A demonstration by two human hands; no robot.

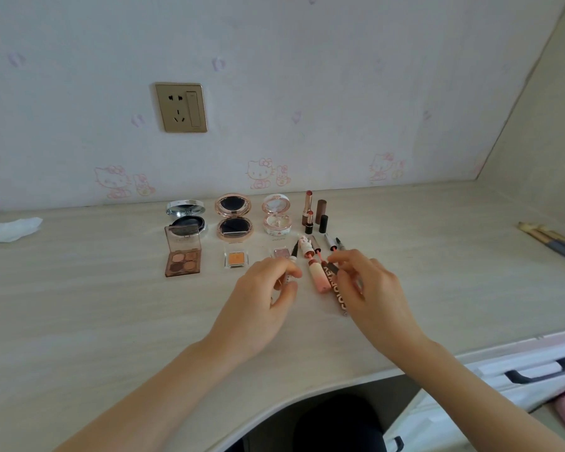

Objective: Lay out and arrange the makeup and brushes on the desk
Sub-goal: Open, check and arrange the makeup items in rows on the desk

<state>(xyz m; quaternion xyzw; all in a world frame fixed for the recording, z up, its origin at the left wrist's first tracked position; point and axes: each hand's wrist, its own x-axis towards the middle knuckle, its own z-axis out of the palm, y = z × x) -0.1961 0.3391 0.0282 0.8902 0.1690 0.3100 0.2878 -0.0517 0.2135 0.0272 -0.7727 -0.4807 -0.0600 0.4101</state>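
Head view: brushes (pixel 558 244) far right, tissue (pixel 12 228) far left of makeup.

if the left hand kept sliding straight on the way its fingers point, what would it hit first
Probably the pink clear-cased eyeshadow single just beyond the left hand, though depth is hard to judge and the dark liner tip lies close beside that line.

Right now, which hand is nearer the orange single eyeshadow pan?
Left. The left hand sits just right of the orange pan; the right hand is farther right, past the lip tubes.
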